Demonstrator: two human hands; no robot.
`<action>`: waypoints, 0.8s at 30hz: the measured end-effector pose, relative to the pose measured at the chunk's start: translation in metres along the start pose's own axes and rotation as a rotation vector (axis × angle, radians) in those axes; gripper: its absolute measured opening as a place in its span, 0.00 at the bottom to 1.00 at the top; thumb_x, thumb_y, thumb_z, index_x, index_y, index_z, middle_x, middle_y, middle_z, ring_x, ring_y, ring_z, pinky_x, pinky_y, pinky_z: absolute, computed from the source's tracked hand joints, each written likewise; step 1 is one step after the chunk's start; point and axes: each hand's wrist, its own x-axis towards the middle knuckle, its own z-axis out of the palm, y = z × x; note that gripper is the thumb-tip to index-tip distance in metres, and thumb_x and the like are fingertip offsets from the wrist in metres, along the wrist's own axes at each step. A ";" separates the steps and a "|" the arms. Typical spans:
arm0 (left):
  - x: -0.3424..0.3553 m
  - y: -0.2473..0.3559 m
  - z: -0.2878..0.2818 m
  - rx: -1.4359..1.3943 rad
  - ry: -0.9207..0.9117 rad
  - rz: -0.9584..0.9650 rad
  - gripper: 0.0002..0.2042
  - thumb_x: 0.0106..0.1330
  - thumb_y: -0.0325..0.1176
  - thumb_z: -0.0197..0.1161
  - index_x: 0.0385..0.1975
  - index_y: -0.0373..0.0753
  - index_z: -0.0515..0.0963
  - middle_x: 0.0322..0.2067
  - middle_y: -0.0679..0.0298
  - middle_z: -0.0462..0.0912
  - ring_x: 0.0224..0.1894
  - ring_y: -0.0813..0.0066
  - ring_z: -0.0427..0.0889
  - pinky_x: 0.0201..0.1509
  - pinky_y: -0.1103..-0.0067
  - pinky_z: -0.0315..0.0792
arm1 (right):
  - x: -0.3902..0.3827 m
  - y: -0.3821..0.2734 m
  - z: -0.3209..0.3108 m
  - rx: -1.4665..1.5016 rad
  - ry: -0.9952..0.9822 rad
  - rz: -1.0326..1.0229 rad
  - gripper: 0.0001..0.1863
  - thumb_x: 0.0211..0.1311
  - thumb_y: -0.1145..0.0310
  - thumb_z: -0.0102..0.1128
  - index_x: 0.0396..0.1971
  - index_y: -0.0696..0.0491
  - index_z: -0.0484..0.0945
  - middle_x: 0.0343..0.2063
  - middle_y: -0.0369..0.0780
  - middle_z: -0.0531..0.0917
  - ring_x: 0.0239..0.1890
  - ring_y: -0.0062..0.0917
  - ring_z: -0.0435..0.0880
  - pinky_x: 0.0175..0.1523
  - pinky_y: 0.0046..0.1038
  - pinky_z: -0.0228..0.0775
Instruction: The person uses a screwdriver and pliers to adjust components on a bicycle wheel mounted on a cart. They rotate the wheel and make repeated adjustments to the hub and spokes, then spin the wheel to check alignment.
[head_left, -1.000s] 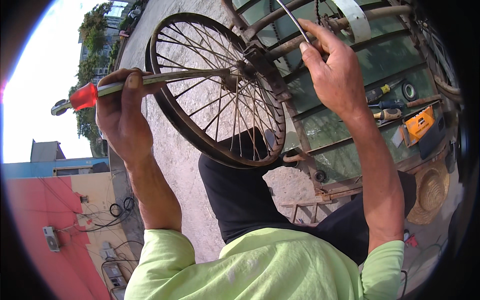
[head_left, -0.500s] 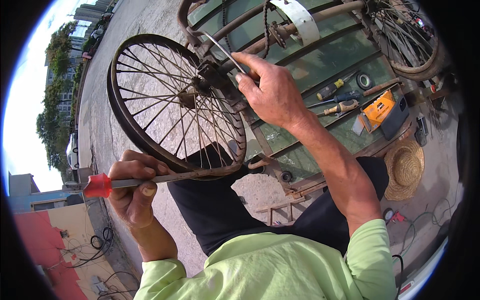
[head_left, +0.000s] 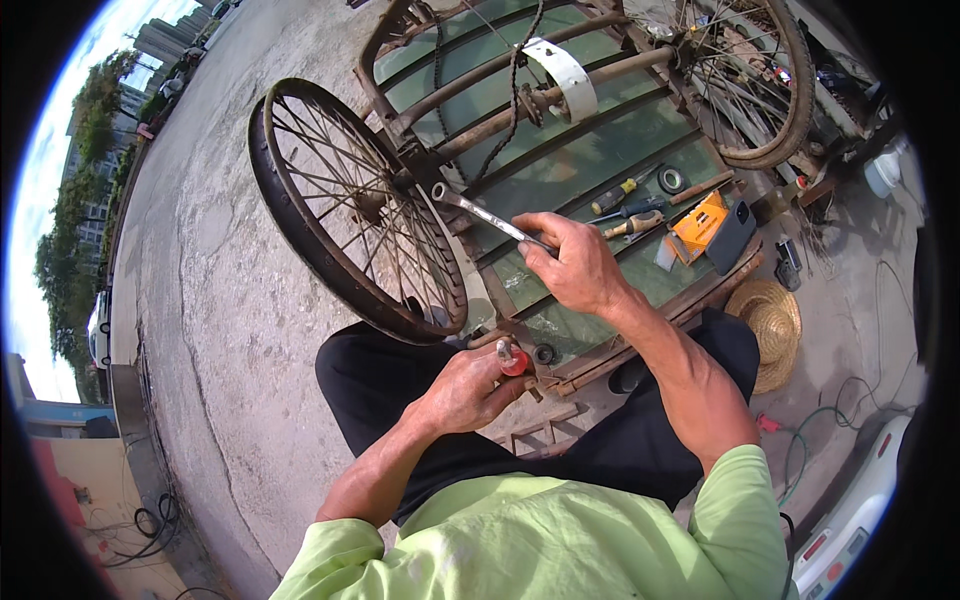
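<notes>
Pinching a ring spanner (head_left: 492,218) between thumb and curled forefinger, our right hand (head_left: 575,262) grips it near its rear end, probably so that most of the shaft is free for reach and leverage; its ring head points up and left from the fingers, toward a rusty spoked wheel (head_left: 370,207). Below and left of that hand, our left hand (head_left: 468,388) is folded in a fist around a red-handled tool (head_left: 515,363), metal end facing up at us; the fist hides the rest, so we cannot tell what lies at its far end. We hold it low over the lap, perhaps to leave space around the spanner. Up and left of both hands the wheel leans at the side of a rusty tube frame (head_left: 632,67), which seems to carry it. Just right of the right hand, a screwdriver (head_left: 612,196), a tape roll (head_left: 671,179) and an orange box (head_left: 700,228) lie on a green panel (head_left: 575,325), apparently grouped there to be within easy reach. Farther right and lower, a straw hat (head_left: 765,335) rests on the ground, away from the tools.
</notes>
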 end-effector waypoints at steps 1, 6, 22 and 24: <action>-0.002 -0.022 0.019 -0.012 0.050 0.059 0.09 0.72 0.32 0.69 0.44 0.35 0.80 0.39 0.54 0.85 0.40 0.49 0.85 0.43 0.64 0.80 | -0.012 0.000 -0.004 -0.023 -0.046 0.103 0.20 0.68 0.66 0.66 0.55 0.60 0.83 0.30 0.50 0.88 0.35 0.41 0.91 0.42 0.40 0.79; -0.008 -0.089 0.089 -0.618 -0.097 -0.428 0.19 0.81 0.47 0.62 0.52 0.35 0.77 0.34 0.64 0.86 0.36 0.75 0.87 0.42 0.74 0.82 | -0.083 0.040 0.004 0.001 -0.002 0.378 0.22 0.70 0.68 0.63 0.60 0.62 0.81 0.29 0.42 0.89 0.27 0.26 0.81 0.38 0.32 0.75; 0.099 -0.148 0.121 -0.823 0.393 -0.567 0.20 0.75 0.41 0.66 0.58 0.31 0.78 0.43 0.55 0.88 0.37 0.65 0.90 0.40 0.70 0.87 | -0.154 0.085 0.072 -0.500 0.078 0.363 0.28 0.65 0.69 0.66 0.65 0.57 0.76 0.55 0.53 0.82 0.59 0.50 0.80 0.66 0.46 0.71; 0.105 -0.160 0.121 -0.876 0.480 -0.455 0.26 0.74 0.42 0.68 0.64 0.31 0.75 0.46 0.52 0.88 0.39 0.65 0.90 0.44 0.69 0.87 | -0.154 0.097 0.070 -0.568 0.089 0.302 0.31 0.62 0.69 0.69 0.66 0.58 0.75 0.57 0.53 0.79 0.62 0.52 0.77 0.68 0.47 0.69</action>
